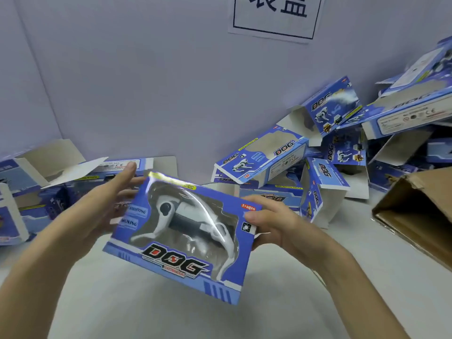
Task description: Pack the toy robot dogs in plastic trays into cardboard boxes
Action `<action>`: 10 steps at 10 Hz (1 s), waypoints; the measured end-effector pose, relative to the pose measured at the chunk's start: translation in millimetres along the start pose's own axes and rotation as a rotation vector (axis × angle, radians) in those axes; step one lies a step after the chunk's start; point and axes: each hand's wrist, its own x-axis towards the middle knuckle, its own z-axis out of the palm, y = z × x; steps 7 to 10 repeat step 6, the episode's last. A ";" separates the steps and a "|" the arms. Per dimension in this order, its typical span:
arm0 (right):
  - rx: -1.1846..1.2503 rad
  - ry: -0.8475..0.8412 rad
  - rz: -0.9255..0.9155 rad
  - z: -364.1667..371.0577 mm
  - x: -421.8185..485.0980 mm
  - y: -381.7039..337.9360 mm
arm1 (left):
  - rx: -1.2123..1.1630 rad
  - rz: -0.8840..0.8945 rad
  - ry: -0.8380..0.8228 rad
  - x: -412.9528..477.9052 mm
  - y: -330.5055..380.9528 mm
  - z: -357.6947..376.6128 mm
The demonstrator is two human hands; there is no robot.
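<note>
Head view: blue window box (181, 243), toy robot dog (171, 214) visible inside, is held tilted above the white table (146, 309); right hand (271, 223) pinches its right end, thumb on the front; left hand (107, 196), fingers straight, gripping nothing, sits at the left end, probably to seat the flap; open boxes (266, 155) lie heaped beyond; brown carton (415, 216) at right.

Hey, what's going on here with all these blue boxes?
A person is packing toys. Both hands hold up a blue window box above the table, with a white toy robot dog visible inside. The right hand grips its right end, and the left hand lies open against its left end. More matching boxes, many with flaps open, are piled behind, beside a brown carton.
</note>
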 end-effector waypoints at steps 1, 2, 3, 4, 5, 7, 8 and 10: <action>0.044 0.225 0.071 -5.7 -40.6 13.8 | 0.048 0.022 0.053 -9.3 -9.1 13.4; 0.106 0.437 0.066 -16.4 -79.3 18.7 | 0.130 0.002 0.048 -7.4 -32.0 37.4; 0.200 0.690 -0.059 -29.0 -100.1 4.5 | 0.195 -0.018 -0.015 -8.9 -57.2 60.4; 0.409 1.039 -0.335 -54.7 -109.2 -9.2 | 0.209 -0.060 -0.068 -11.0 -84.6 82.8; 0.570 1.284 -0.642 -76.8 -102.8 -7.0 | 0.267 -0.018 -0.110 -9.7 -99.2 94.4; 0.217 1.297 -0.333 -72.0 -87.1 12.9 | 0.342 0.055 -0.056 -14.0 -100.7 101.6; 0.217 1.297 -0.333 -72.0 -87.1 12.9 | 0.342 0.055 -0.056 -14.0 -100.7 101.6; 0.217 1.297 -0.333 -72.0 -87.1 12.9 | 0.342 0.055 -0.056 -14.0 -100.7 101.6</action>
